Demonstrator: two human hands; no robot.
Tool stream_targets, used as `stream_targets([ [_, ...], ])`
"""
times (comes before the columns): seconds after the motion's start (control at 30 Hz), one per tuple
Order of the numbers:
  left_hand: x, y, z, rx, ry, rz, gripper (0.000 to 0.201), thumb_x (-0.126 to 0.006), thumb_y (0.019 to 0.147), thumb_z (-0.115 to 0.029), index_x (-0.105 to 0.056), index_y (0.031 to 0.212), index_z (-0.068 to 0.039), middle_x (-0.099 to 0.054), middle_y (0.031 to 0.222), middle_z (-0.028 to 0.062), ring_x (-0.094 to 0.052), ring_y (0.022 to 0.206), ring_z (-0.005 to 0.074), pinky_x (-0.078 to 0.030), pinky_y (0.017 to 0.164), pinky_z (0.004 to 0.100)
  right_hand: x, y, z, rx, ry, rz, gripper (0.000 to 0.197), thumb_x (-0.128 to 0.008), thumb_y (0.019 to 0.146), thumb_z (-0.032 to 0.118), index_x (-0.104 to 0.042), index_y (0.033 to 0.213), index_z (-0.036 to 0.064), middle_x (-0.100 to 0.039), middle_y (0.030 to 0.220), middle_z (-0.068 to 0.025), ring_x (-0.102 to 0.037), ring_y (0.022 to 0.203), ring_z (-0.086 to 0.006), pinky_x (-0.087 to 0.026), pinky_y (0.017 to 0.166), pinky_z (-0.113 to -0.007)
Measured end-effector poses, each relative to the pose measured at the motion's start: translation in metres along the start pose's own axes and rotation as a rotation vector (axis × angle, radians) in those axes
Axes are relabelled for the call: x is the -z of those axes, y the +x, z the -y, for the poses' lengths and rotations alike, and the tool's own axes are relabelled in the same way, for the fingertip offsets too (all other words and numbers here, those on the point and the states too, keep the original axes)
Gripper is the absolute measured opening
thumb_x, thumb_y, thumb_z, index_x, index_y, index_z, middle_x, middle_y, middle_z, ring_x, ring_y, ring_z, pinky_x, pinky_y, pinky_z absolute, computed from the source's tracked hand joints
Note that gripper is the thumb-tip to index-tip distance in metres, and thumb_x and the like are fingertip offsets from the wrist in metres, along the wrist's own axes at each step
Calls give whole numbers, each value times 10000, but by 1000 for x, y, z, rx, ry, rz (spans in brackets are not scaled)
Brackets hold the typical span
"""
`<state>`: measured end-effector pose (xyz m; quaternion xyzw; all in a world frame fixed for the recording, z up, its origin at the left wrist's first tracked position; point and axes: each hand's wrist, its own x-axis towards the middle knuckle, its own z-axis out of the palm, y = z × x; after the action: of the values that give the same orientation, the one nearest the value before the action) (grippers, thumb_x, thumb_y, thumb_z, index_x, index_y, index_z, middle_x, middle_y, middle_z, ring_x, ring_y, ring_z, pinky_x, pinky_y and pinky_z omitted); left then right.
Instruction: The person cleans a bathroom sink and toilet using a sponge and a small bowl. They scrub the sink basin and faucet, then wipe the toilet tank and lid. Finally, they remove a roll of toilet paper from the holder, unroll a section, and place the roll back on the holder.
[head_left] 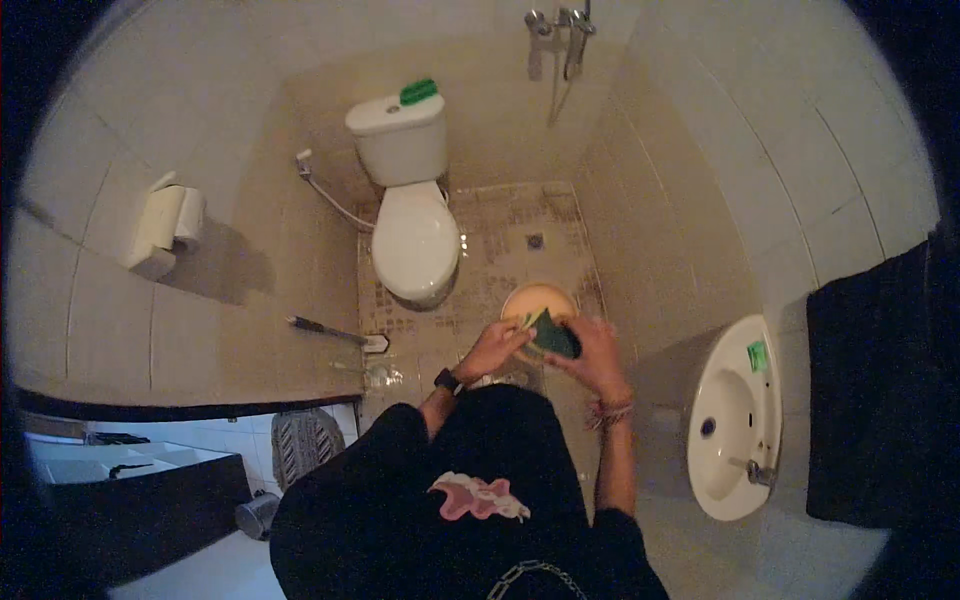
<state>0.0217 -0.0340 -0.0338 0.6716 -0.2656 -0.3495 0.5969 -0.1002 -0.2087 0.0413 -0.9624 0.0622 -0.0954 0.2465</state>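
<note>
In front of my body, both hands are on a green-and-yellow scrubbing sponge. My left hand, with a dark watch on its wrist, pinches the yellow edge. Around the dark green side curl the fingers of my right hand, which has bracelets at the wrist. Just beyond and below the sponge is a round peach-coloured basin, partly hidden by my hands and the sponge.
A white toilet with its lid down stands ahead left, a green brush-like item on its tank. A toilet brush is at left. The washbasin and a dark towel are at right. A drain lies in the floor.
</note>
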Motion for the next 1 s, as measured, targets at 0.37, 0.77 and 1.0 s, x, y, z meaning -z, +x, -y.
stream_targets([
  [0.37,82,-60,7,-128,154,-232,354,-441,970,-296,-582,997,27,-585,805,52,-531,770,127,-450,730,295,-47,21,71,-348,404,-177,474,-751,689,250,-615,1083,25,-644,963,-147,-609,893,-297,-463,842,-391],
  [0.77,181,58,11,-107,-45,-430,274,-418,966,-189,-567,1049,25,-564,870,71,-530,785,129,-452,753,281,-84,225,99,43,27,138,646,-790,634,249,-485,1156,22,-578,1024,-198,-568,915,-366,-446,809,-424],
  [1.0,265,104,-21,-77,-114,-428,302,-421,957,-191,-563,1112,25,-617,948,152,-583,906,191,-455,786,311,-99,341,93,285,-161,32,650,-778,634,298,-446,1144,71,-597,975,-192,-598,831,-350,-449,702,-445],
])
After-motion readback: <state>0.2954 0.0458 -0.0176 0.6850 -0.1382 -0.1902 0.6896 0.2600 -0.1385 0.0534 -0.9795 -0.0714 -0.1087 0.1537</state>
